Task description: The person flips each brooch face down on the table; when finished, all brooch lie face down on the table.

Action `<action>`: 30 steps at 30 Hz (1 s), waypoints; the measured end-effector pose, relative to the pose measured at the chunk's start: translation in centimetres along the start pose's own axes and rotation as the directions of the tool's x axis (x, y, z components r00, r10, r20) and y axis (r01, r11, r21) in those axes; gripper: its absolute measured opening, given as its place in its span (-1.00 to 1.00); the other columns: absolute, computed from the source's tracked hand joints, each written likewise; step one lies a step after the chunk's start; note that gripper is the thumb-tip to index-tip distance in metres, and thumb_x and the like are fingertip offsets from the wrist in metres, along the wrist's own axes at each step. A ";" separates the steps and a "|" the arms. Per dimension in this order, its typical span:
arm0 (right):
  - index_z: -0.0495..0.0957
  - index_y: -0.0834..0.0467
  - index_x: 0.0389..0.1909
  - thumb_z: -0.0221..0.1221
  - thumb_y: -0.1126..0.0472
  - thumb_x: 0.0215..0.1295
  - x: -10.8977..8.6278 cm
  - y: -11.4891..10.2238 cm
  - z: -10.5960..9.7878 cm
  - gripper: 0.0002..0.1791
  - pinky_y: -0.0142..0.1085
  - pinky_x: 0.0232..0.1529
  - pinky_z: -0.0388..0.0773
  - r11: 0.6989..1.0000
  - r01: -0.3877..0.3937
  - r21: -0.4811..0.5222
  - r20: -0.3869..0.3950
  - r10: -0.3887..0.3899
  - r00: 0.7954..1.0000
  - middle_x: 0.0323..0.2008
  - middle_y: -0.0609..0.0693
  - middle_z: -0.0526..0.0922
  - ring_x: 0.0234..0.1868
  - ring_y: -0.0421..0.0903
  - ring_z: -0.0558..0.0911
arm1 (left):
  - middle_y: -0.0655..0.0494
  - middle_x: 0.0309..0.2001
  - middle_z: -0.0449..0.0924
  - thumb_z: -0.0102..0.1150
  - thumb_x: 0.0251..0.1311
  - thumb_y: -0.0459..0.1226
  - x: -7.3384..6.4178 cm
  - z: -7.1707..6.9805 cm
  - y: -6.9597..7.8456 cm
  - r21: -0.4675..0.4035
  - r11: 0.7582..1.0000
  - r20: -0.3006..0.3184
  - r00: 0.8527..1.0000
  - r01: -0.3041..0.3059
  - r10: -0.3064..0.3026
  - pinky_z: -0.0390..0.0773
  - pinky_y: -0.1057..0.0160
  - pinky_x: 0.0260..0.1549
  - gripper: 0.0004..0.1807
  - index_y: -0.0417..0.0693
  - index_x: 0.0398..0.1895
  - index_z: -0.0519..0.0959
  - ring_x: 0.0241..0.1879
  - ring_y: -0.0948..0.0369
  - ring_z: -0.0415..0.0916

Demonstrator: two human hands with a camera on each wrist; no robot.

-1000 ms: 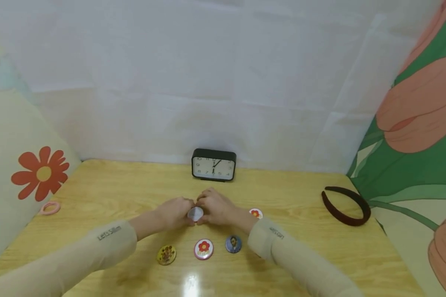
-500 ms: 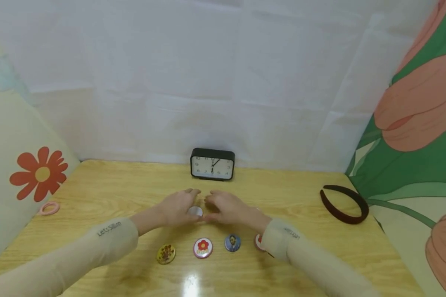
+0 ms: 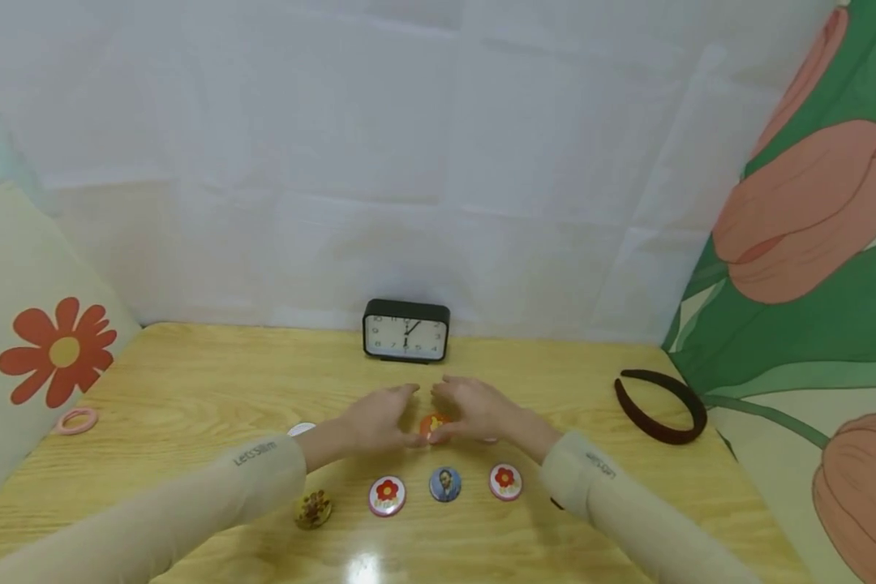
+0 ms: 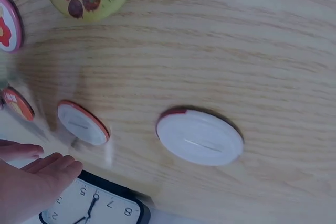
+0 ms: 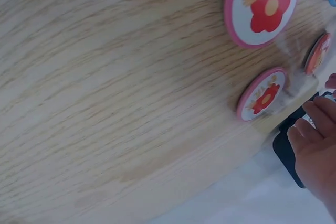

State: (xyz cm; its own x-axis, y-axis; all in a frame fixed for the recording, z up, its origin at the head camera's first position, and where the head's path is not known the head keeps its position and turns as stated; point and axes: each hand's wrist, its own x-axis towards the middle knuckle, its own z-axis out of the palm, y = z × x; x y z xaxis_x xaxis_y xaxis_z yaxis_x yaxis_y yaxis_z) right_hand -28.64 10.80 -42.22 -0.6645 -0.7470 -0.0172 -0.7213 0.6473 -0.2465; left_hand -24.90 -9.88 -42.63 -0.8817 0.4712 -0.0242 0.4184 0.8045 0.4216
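A red-orange pin badge (image 3: 432,425) lies on the table between my two hands. My left hand (image 3: 375,418) is on its left side, fingers extended and curving over it. From the right, my right hand (image 3: 478,411) mirrors this, its thumb beside the badge; I cannot tell whether it touches. Two face-down badges with white backs show in the left wrist view: one orange-rimmed badge (image 4: 83,124) and one red-rimmed badge (image 4: 199,139). In the right wrist view a pink-rimmed flower badge (image 5: 262,94) lies face up near the right hand. Neither hand grips anything.
Nearer me sit a yellow sunflower badge (image 3: 314,509), a flower badge (image 3: 388,495), a blue portrait badge (image 3: 445,484) and another flower badge (image 3: 506,482). A black clock (image 3: 406,331) stands behind the hands. Right lies a dark headband (image 3: 660,407); far left, a pink ring (image 3: 76,421).
A second ago both hands held a white-backed badge. They let it go, spread apart and moved right to the red-orange badge. The head view has shifted slightly.
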 end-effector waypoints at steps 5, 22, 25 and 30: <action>0.46 0.25 0.24 0.34 -0.22 0.10 -0.3 0.5 0.3 -0.19 -0.08 0.37 0.24 1.000 -0.009 -0.001 0.020 0.009 1.000 0.24 0.12 0.49 0.37 0.11 0.32 | -0.25 0.14 0.51 0.41 0.05 0.04 0.3 1.0 0.3 0.003 1.000 0.021 1.000 -0.009 0.009 0.52 -0.02 0.09 -0.11 -0.37 0.29 0.33 0.06 -0.06 0.52; 0.62 0.18 0.00 0.38 -0.09 0.12 -0.7 1.1 1.1 -0.47 -0.17 0.25 0.42 0.997 0.038 -0.061 -0.026 -0.040 0.999 0.16 0.08 0.55 0.20 -0.01 0.47 | -0.12 -0.13 0.60 0.39 0.12 -0.06 0.8 2.2 0.3 0.134 0.974 -0.083 0.977 -0.183 0.195 0.66 0.13 -0.26 -0.53 -0.27 -0.11 0.59 -0.22 0.06 0.58; 0.61 0.21 0.00 0.36 -0.04 0.16 -0.7 1.1 1.5 -0.50 -0.19 0.25 0.41 0.994 0.074 -0.076 -0.043 -0.077 0.996 0.13 0.09 0.55 0.18 -0.01 0.48 | -0.18 -0.09 0.60 0.40 0.11 -0.05 0.8 2.5 0.4 0.136 0.979 -0.107 0.980 -0.152 0.167 0.66 0.07 -0.21 -0.50 -0.30 -0.10 0.59 -0.16 0.00 0.59; 0.58 0.25 0.01 0.29 -0.02 0.25 -0.7 1.1 2.1 -0.53 -0.20 0.24 0.41 0.983 0.134 -0.129 -0.085 -0.146 0.986 0.09 0.09 0.56 0.15 -0.01 0.48 | -0.22 0.02 0.55 0.40 0.10 -0.04 0.7 2.8 0.3 0.145 0.981 -0.120 0.982 -0.130 0.148 0.63 0.03 -0.09 -0.46 -0.31 -0.05 0.58 -0.06 -0.04 0.57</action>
State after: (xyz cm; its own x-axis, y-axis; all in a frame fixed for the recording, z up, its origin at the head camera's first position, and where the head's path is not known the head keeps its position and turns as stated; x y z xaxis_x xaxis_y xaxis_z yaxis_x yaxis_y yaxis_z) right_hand -28.61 11.72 -44.48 -0.5667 -0.8177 0.1012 -0.8229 0.5555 -0.1193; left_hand -24.79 -8.28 -45.01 -0.8299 0.5381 0.1473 0.5565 0.7805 0.2849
